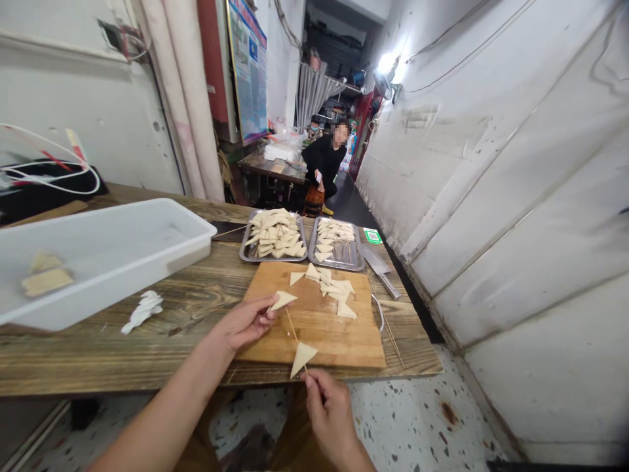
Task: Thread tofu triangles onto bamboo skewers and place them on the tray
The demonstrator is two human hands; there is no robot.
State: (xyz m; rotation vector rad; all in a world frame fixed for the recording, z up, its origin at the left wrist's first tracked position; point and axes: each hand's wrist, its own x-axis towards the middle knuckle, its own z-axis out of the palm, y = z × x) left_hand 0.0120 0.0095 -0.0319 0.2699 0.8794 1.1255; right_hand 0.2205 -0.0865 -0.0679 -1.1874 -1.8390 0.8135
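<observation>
The right grip point(331, 408) pinches a thin tan wooden skewer point(292, 326), one cream triangular slice point(303, 358) threaded just ahead of it. Beyond, the left grip point(249, 321) holds another slice point(284, 300), perhaps meeting the skewer's tip, above a rectangular brown wooden board point(339, 344).

A narrow room is running back from a wooden table point(191, 295) under a bright white light point(387, 62).
A scuffed off-white wall point(531, 196) is lining the right side, with a fan point(383, 85) hanging beside the light. On the left, a pale curtain point(189, 98) is hanging between a light-coloured wall point(63, 105) and a blue poster point(250, 65). Farther back, a second table point(255, 164) is standing near a grey curtain point(314, 95), and a wooden stool point(314, 195) is sitting beside it. Speckled flooring point(407, 419) is showing in front, while darker flooring point(352, 200) is leading away.
</observation>
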